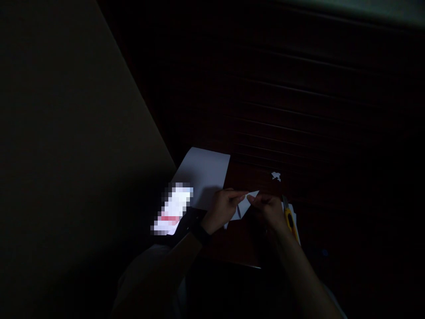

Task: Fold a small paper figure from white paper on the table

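Note:
The scene is very dark. My left hand (223, 209) and my right hand (268, 210) are close together over a dark wooden table (299, 146). Both pinch a small folded piece of white paper (244, 205) between fingertips. My left hand grips its upper left edge, my right hand the right tip. A dark band sits on my left wrist.
A larger white sheet (204, 175) lies flat behind my left hand. A yellow utility knife (289, 218) rests on white paper right of my right hand. A small white paper scrap (276, 176) lies farther back. A bright pixelated screen (173, 213) glows at left, beside a plain wall.

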`<state>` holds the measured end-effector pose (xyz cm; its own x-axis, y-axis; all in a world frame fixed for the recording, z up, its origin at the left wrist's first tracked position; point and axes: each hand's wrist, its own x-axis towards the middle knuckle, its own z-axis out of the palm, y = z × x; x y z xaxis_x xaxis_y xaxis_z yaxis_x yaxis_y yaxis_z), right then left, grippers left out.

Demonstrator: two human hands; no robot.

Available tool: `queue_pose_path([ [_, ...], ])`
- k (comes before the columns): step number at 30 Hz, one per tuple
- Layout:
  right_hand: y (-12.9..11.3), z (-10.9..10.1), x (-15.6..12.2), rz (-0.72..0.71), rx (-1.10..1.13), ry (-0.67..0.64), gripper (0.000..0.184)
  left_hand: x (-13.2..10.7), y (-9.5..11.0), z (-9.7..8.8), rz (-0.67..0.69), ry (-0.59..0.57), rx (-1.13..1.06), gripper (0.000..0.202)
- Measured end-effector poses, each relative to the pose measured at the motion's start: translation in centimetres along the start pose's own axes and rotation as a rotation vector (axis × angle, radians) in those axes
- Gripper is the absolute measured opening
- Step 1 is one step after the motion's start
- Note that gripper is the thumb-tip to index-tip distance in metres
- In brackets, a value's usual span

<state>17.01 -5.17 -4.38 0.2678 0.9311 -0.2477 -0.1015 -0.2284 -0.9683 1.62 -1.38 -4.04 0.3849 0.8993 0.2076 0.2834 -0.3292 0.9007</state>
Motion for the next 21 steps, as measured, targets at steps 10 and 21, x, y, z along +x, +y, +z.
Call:
queue_pose_path([
  [10, -0.11, 0.32, -0.06, 0.032, -0.027, -0.056, 0.031, 0.44, -0.91, 0.58, -0.180, 0.036, -0.275, 0.023],
  [21, -0.17, 0.30, -0.26, 0.006, -0.156, -0.096, 0.029, 0.69, -0.50, 0.36, -0.309, 0.098, -0.402, 0.020],
])
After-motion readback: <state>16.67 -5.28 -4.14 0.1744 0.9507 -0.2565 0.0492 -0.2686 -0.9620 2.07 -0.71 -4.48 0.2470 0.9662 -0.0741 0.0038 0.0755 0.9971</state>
